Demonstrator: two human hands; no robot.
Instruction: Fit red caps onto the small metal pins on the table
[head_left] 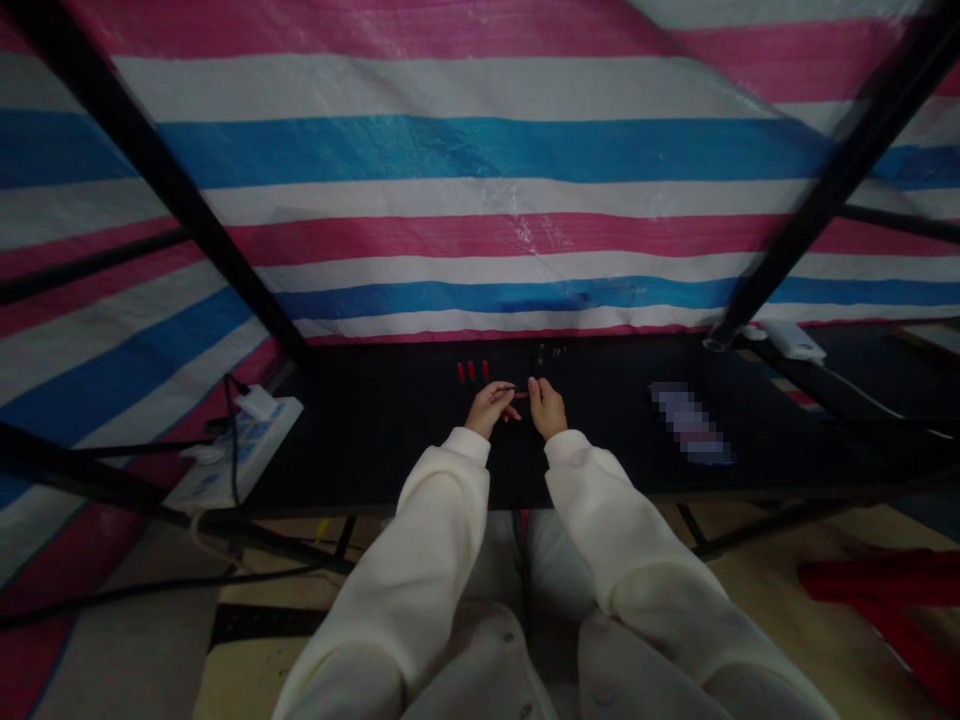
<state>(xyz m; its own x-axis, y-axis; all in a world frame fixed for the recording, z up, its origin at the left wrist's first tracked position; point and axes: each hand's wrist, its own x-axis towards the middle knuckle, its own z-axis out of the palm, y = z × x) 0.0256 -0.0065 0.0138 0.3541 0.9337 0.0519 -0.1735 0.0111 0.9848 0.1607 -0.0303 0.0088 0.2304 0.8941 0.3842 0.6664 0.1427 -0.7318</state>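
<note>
Over the black table (375, 420), my left hand (491, 405) and my right hand (548, 407) are close together with their fingertips pinched. A small, thin dark piece (519, 390) spans the gap between them, too small and dim for me to name. Just beyond my left hand, three short red pieces (472, 371) stand or lie in a row. Past my right hand are a few tiny pale or metallic bits (541, 355), whose kind I cannot make out.
A blurred-out phone-like object (690, 424) lies to the right. At the left edge is a white power strip (240, 455) with a plugged-in charger (256, 402) and cables. Black frame posts (825, 200) rise on both sides before a striped sheet (480, 150). A white box (793, 341) sits far right.
</note>
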